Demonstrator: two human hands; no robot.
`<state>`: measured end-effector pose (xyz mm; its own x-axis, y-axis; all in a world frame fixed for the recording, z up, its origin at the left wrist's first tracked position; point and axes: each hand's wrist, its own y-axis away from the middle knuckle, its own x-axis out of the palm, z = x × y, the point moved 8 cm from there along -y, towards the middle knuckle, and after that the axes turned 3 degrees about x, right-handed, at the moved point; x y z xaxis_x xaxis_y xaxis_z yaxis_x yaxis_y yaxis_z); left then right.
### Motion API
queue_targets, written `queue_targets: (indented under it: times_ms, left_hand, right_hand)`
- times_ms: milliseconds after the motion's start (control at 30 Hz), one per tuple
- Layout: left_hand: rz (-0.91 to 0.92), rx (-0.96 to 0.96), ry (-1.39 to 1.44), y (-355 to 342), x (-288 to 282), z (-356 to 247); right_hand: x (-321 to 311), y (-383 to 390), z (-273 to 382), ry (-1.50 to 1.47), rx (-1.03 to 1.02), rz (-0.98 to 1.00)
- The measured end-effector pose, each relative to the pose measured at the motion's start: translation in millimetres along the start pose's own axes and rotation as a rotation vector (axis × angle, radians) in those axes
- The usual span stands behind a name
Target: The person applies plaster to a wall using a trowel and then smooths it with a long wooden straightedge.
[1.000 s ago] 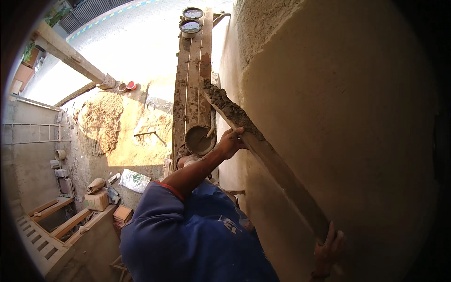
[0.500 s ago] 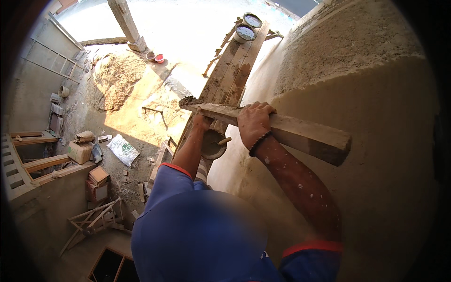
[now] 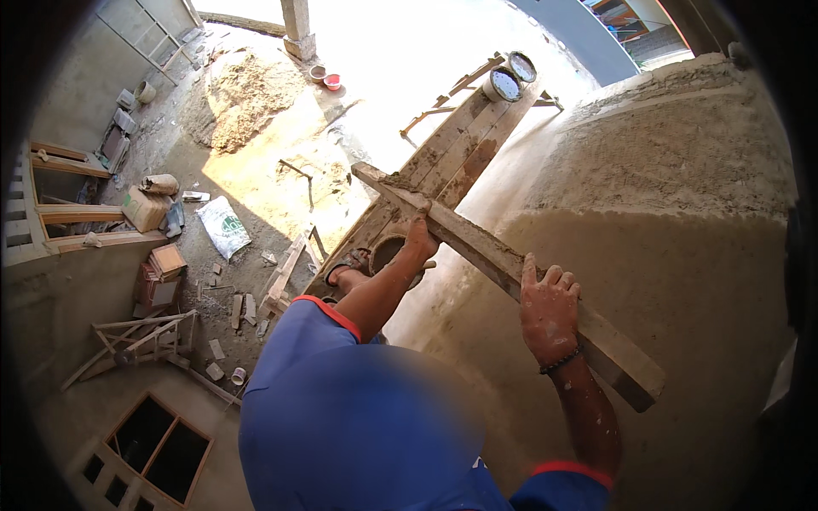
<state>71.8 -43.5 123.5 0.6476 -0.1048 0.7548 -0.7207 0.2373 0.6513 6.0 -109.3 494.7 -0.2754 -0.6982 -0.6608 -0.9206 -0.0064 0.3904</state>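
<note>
A long wooden straightedge (image 3: 479, 244) slants from upper left to lower right in front of me, beside the plastered wall (image 3: 630, 281). My left hand (image 3: 419, 236) is closed on it left of its middle. Farther right, my right hand (image 3: 550, 313) grips it with the fingers bent over its upper edge. Wet mortar (image 3: 397, 180) clings to the wood beyond my left hand, with more along the edge. Partly hidden by my left forearm, a bucket (image 3: 385, 252) stands on the planks below; a short handle (image 3: 429, 265) shows beside it.
I stand over a plank scaffold (image 3: 439, 153) running along the wall. Two mortar buckets (image 3: 503, 85) sit at its far end. On the ground to the left are a sand heap (image 3: 243, 102), a white sack (image 3: 224, 228), stacked boxes (image 3: 162, 271) and a wooden trestle (image 3: 141, 341).
The straightedge has tilted more steeply, its right end lower and nearer me. My right hand has moved right and down along with it, and my left hand rightward. The whole view has swung.
</note>
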Motion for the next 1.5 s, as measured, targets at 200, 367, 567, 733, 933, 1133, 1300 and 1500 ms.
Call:
queue_targets:
  times_ms: [200, 367, 567, 733, 933, 1133, 1300, 1500]
  left_hand:
    - [-0.159, -0.022, -0.149, 20, -20, 28]
    - [-0.19, 0.036, -0.237, 30, -50, 24]
    - [-0.124, -0.015, -0.321, 12, -98, -7]
    - [0.021, -0.199, -0.437, 79, -85, 27]
    - [-0.207, 0.201, -0.667, 76, -82, -39]
    - [-0.185, 0.179, -0.612, 6, -44, -142]
    - [-0.079, -0.121, -0.581, -31, -61, -284]
    - [-0.186, -0.425, -0.33, 4, -26, -262]
  right_hand:
    - [55, 53, 1, -0.122, 0.115, 0.064]
    - [114, 89, 23, -0.354, -0.004, 0.261]
    - [129, 78, 56, -0.664, -0.064, 0.429]
    - [158, 29, 114, -0.851, -0.037, 0.538]
    - [132, -42, 193, -1.096, -0.121, 0.613]
    - [103, -146, 154, -1.478, -0.242, 0.311]
    - [195, -158, 133, -1.526, -0.002, 0.465]
    - [442, -133, 253, -1.399, 0.317, 0.602]
